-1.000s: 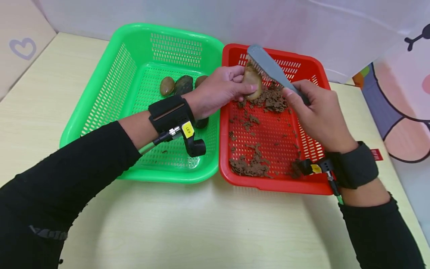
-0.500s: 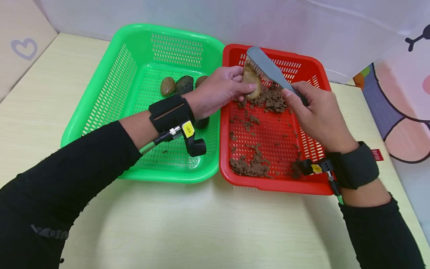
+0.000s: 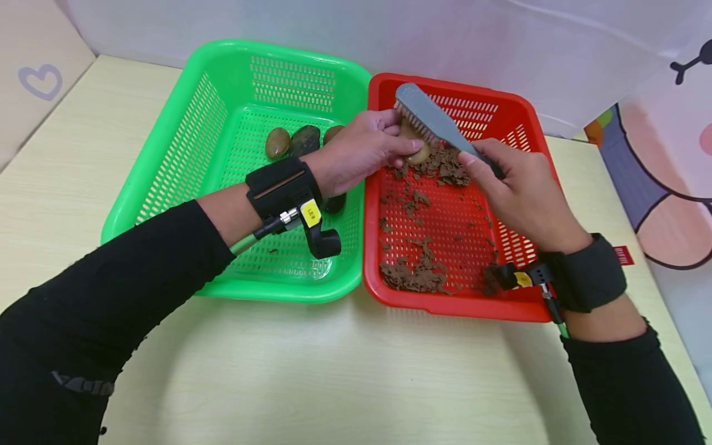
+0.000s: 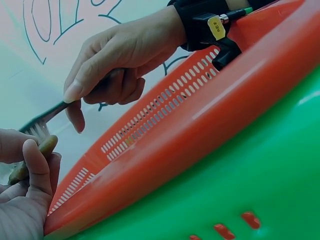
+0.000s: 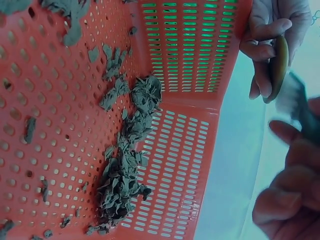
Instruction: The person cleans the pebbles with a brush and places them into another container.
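Observation:
Between its thumb and fingers my left hand (image 3: 364,148) pinches a flat yellowish-brown stone (image 3: 418,156) above the back left of the red basket (image 3: 384,296). In the right wrist view the stone (image 5: 279,65) appears edge-on in those fingers. My right hand (image 3: 520,188) grips the dark handle of a grey-blue brush (image 3: 439,117). Its bristles lie against the stone's face and cover much of it in the head view. From the left wrist view, the right thumb presses along the brush handle, and the bristles meet the stone (image 4: 47,146).
Brown flakes (image 3: 414,275) lie in the red basket, heaped at its back and front left. A green basket (image 3: 150,142) adjoins it on the left, holding several stones (image 3: 277,143), some partly hidden by the left hand. A white wall (image 3: 311,31) stands close behind both.
The brush and right hand have shifted slightly left and down across the stone, so its bristles cover more of it. My left hand stays nearly still.

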`<state>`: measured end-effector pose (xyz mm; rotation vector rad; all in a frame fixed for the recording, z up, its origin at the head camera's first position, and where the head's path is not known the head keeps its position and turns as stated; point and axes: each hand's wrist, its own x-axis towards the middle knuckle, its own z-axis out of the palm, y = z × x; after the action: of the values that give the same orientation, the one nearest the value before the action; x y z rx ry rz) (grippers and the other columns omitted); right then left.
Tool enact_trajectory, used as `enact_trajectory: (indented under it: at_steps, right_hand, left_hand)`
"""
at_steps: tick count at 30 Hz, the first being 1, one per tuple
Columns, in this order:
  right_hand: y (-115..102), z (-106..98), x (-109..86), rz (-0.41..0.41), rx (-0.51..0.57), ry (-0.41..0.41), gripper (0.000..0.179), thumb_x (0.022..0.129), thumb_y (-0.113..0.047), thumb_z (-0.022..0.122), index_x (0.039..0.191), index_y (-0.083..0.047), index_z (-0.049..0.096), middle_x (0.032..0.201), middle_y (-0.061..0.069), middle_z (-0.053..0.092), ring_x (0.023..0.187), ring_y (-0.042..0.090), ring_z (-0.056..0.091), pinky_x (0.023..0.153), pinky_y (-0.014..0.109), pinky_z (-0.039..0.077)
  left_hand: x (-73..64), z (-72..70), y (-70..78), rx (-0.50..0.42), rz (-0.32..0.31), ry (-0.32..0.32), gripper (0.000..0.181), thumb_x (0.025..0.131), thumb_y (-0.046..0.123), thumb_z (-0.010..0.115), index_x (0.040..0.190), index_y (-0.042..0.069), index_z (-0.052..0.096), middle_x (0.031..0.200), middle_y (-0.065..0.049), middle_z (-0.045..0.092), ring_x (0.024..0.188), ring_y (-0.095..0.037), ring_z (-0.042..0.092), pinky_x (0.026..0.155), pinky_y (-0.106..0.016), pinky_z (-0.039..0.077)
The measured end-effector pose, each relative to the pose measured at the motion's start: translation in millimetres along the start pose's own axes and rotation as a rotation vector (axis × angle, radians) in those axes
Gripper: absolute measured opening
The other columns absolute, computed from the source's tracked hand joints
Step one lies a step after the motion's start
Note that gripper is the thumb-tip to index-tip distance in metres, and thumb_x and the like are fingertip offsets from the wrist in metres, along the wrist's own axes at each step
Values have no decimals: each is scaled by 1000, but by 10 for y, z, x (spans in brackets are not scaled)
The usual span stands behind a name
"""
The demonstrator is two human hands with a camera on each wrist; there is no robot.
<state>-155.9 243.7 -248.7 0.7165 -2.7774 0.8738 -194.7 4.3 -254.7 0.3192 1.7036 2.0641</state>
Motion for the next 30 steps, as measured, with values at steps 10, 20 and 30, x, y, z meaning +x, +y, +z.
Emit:
enact_trajectory:
  at_steps: [10, 20, 30]
  right_hand:
    - [-4, 2, 0, 20, -3, -13, 28, 104, -23, 59, 124, -5, 67, 73, 7, 49, 57, 19, 38, 50, 27, 27]
    - [13, -8, 1, 23, -7, 4, 27, 104, -23, 59, 122, -4, 67, 72, 6, 48, 55, 17, 36, 48, 27, 26]
    - [19, -10, 0, 13, 15, -31, 27, 104, -24, 60, 122, -6, 68, 71, 5, 47, 54, 16, 34, 48, 28, 25]
  left_hand:
    - [3, -3, 3, 0, -12, 8, 35, 102, -1, 55, 137, -3, 52, 113, -7, 61, 81, -13, 51, 69, -20, 45]
    - [10, 3, 2, 2, -15, 4, 34, 102, -1, 55, 136, -4, 52, 110, -7, 59, 80, -14, 50, 67, -20, 44]
    - [6, 4, 3, 0, -8, 7, 32, 102, -2, 55, 133, -5, 54, 106, -6, 60, 79, -13, 50, 67, -20, 44]
